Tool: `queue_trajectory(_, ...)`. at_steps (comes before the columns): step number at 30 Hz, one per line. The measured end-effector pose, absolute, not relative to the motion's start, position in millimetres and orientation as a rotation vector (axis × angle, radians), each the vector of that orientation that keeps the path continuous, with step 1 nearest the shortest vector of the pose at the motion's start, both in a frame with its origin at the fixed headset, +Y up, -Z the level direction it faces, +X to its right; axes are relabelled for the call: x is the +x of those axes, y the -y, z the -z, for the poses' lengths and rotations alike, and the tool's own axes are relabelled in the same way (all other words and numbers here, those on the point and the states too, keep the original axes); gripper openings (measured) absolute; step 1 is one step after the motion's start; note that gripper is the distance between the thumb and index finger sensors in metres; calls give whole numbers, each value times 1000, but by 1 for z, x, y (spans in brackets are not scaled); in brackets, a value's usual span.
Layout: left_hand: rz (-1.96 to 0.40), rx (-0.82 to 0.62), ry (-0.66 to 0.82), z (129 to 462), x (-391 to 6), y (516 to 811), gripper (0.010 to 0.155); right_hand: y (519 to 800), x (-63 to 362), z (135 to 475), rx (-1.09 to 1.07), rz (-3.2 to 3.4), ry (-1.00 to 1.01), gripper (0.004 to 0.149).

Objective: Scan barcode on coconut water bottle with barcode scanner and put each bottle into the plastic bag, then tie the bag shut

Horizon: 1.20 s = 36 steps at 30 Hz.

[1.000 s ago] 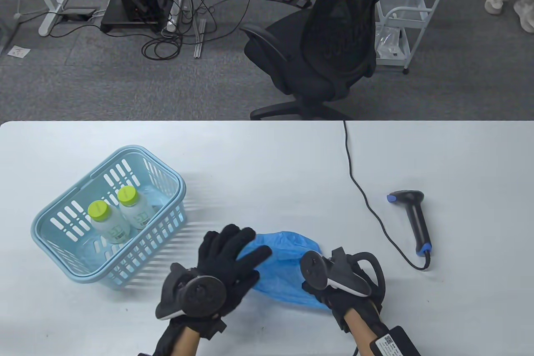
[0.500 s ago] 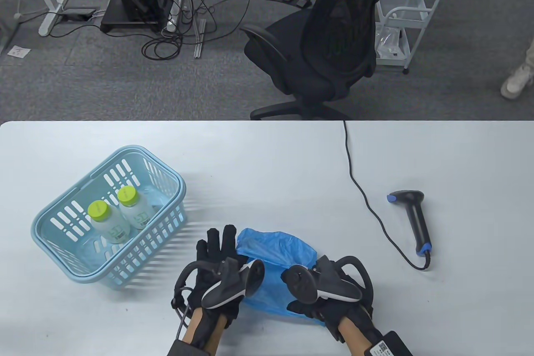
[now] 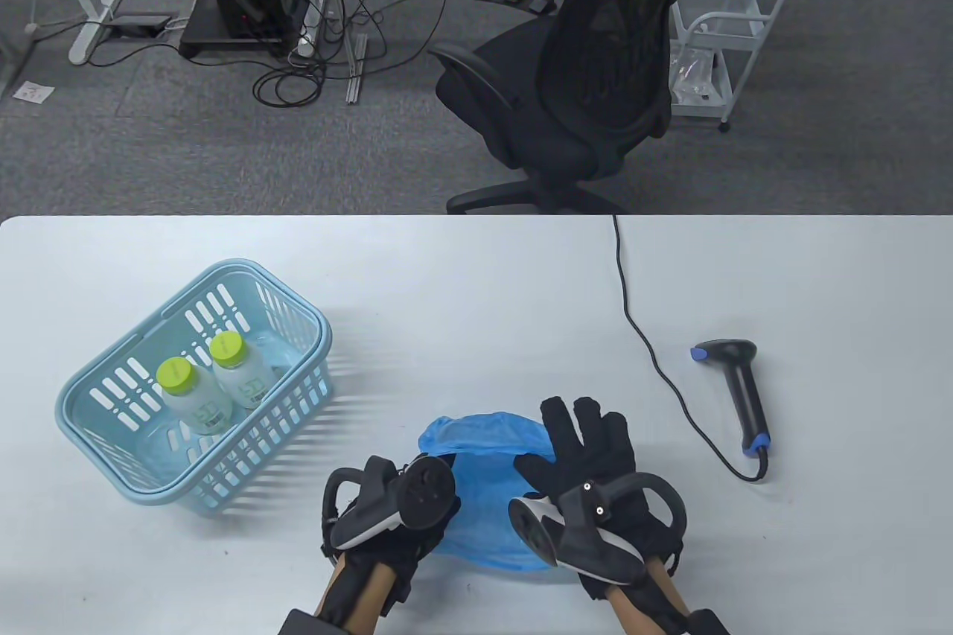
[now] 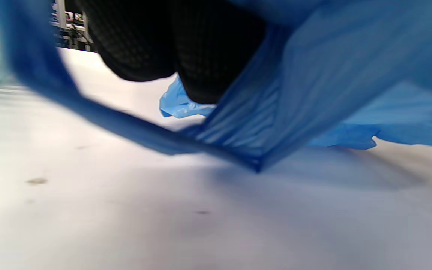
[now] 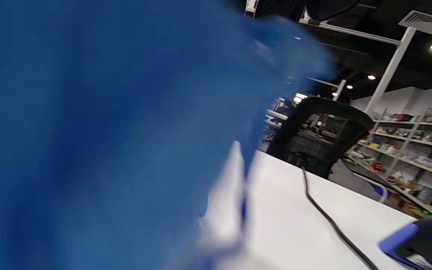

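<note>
White bench: left hand grips plastic bag, right hand spread flat; thin film could tear.

Grey carpet floor fills the upper frame, with a black office chair at centre, tangled cables upper left and a white cart upper right beyond the white desk.

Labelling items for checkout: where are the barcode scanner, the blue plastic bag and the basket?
barcode scanner [image 3: 744,397], table view, on its black handle.
blue plastic bag [image 3: 484,508], table view, on its middle.
basket [image 3: 246,269], table view, on its far rim.
</note>
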<state>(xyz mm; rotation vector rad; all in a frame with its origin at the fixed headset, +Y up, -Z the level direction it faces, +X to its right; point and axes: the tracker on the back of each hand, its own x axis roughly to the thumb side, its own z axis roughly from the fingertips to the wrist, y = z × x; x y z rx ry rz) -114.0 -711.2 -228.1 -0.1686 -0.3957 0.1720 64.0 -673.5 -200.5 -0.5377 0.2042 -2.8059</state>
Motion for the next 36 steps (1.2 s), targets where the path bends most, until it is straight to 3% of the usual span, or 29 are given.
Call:
queue_trajectory(5,-348,-229,453,221,-101,708,83,708,59,222,-426,2719,156,54)
queue_trajectory(10,-396,-328,478,221,-106,712,82,741,90,249,-187,2682,371,76)
queue_trajectory(14,-208,-308,392,222,-109,711,81,746,108,254,-135,2675,428,80)
queue_trajectory(18,15,-300,295,224,-113,716,86,748,99,251,-239,2622,488,80)
queue_trajectory(21,18,-304,321,222,-120,710,73,752,97,251,-281,2649,554,84)
queue_trajectory(26,-136,-51,523,203,-109,672,50,752,92,247,-373,2644,557,86)
queue_trajectory(27,-120,-54,537,200,-103,671,47,752,91,246,-391,2639,551,86)
queue_trajectory(29,-12,-109,562,201,-88,680,44,752,87,244,-417,2644,554,86)
queue_trajectory(32,189,-199,479,211,-79,710,45,750,84,240,-458,2638,562,87)
queue_trajectory(36,335,-338,313,232,-94,734,67,753,83,239,-474,2626,666,93)
